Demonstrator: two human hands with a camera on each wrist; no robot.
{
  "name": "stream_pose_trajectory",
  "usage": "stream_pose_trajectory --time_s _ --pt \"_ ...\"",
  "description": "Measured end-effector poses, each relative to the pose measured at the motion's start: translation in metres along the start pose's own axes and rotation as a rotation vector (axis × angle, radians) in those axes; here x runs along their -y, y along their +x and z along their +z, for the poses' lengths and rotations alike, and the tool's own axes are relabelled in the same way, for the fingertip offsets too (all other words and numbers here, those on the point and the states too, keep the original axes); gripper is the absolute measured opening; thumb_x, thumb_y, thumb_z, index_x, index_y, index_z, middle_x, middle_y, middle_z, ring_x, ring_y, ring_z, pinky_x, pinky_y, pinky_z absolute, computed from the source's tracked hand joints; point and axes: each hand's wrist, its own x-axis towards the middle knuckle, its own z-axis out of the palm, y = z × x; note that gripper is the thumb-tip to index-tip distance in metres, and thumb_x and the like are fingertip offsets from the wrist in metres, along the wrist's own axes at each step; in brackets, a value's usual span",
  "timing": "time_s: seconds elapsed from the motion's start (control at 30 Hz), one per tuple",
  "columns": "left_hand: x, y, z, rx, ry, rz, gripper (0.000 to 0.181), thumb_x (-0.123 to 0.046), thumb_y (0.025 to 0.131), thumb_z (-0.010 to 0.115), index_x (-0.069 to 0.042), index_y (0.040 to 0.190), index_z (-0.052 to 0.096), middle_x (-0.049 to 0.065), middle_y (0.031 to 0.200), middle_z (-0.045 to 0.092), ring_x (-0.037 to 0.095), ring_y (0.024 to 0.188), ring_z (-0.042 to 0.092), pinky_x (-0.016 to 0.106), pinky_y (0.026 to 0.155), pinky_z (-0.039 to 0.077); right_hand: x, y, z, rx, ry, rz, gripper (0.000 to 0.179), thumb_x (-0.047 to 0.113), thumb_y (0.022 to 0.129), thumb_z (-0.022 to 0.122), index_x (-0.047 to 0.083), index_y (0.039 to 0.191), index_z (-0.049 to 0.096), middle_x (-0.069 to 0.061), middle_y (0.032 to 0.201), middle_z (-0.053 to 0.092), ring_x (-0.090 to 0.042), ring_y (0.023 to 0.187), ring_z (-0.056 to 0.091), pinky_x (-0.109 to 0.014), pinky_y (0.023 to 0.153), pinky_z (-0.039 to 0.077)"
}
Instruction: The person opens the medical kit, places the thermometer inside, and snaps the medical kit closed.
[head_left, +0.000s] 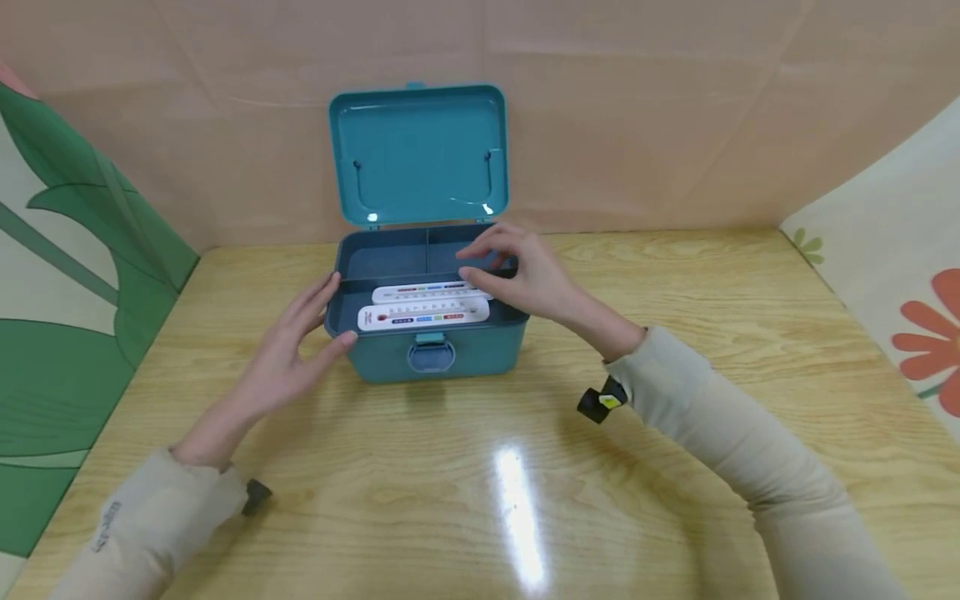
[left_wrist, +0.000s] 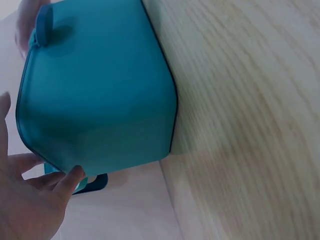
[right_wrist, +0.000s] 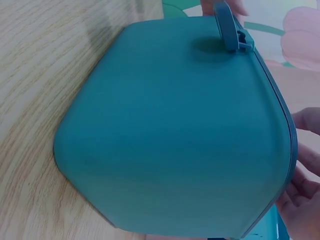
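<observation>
A teal storage box (head_left: 480, 358) stands on the table with its lid (head_left: 420, 158) raised. Two white thermometers lie side by side in its long front compartment: a nearer thermometer (head_left: 423, 315) and a farther thermometer (head_left: 427, 292), whose right end is hidden behind my right hand. My left hand (head_left: 288, 354) rests against the box's left rim, fingers and thumb spread. Over the right side of the box is my right hand (head_left: 532, 275), its thumb and fingers apart with nothing seen between them. Both wrist views show the box's outer wall (left_wrist: 100, 90) beside the hands.
Behind the thermometers, a divider (head_left: 427, 250) splits the back of the box into two compartments. A round blue latch (head_left: 431, 357) hangs at the front. The wooden table (head_left: 420, 500) meets a pinkish cloth backdrop (head_left: 637, 125), with printed panels on both sides.
</observation>
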Motion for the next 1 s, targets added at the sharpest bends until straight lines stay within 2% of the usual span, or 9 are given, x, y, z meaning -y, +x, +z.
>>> stream_pose_trajectory --time_s 0.17,0.23,0.43,0.5,0.67,0.87,1.0 --pt "-0.002 0.008 -0.006 -0.024 -0.073 0.037 0.059 -0.023 0.1 0.052 -0.01 0.152 0.027 0.013 0.158 0.024 0.039 0.139 0.033 0.059 0.108 0.037 -0.004 0.003 -0.002 -0.062 0.013 0.029 0.022 0.013 0.089 0.067 0.001 0.107 0.071 -0.011 0.106 0.064 -0.022 0.089 0.057 -0.035 0.076 0.051" --pt "-0.002 0.012 -0.008 -0.031 -0.079 0.034 0.057 -0.023 0.101 0.05 -0.009 0.151 0.028 0.013 0.157 0.025 0.038 0.139 0.033 0.058 0.11 0.036 -0.006 0.004 -0.002 -0.088 0.014 0.044 0.022 0.013 0.089 0.066 0.0 0.107 0.071 -0.012 0.107 0.064 -0.023 0.09 0.057 -0.035 0.075 0.052" --pt "0.002 0.027 -0.016 0.019 -0.066 -0.086 0.06 -0.035 0.102 0.044 -0.011 0.153 0.023 0.014 0.158 0.023 0.038 0.14 0.031 0.057 0.112 0.033 -0.014 0.009 -0.004 -0.185 0.026 0.091 0.021 0.013 0.089 0.066 0.0 0.105 0.072 -0.012 0.107 0.065 -0.023 0.096 0.057 -0.031 0.075 0.051" --pt "0.004 0.032 -0.018 0.025 -0.069 -0.106 0.061 -0.037 0.102 0.043 -0.011 0.153 0.022 0.015 0.158 0.023 0.039 0.14 0.03 0.058 0.112 0.033 -0.017 0.01 -0.006 -0.215 0.031 0.119 0.021 0.014 0.09 0.066 0.0 0.105 0.072 -0.012 0.106 0.066 -0.023 0.096 0.057 -0.03 0.076 0.051" --pt "0.011 0.042 -0.02 -0.013 -0.066 -0.084 0.059 -0.035 0.102 0.043 -0.009 0.152 0.026 0.017 0.156 0.026 0.04 0.138 0.033 0.058 0.111 0.034 -0.03 0.013 -0.01 -0.283 0.042 0.181 0.021 0.015 0.091 0.064 0.0 0.104 0.072 -0.012 0.104 0.065 -0.019 0.092 0.057 -0.032 0.077 0.053" --pt "0.018 0.055 -0.02 -0.047 -0.067 -0.064 0.056 -0.031 0.103 0.043 -0.008 0.151 0.028 0.018 0.154 0.03 0.041 0.136 0.037 0.057 0.109 0.037 -0.043 0.013 -0.014 -0.353 0.046 0.251 0.022 0.017 0.091 0.063 0.002 0.104 0.072 -0.012 0.104 0.064 -0.019 0.091 0.058 -0.021 0.074 0.05" --pt "0.021 0.063 -0.019 -0.049 -0.056 -0.06 0.054 -0.028 0.103 0.042 -0.006 0.151 0.028 0.02 0.153 0.03 0.042 0.135 0.037 0.057 0.109 0.037 -0.047 0.015 -0.017 -0.381 0.048 0.253 0.022 0.017 0.09 0.063 0.001 0.103 0.072 -0.012 0.101 0.064 -0.017 0.088 0.059 -0.018 0.071 0.049"
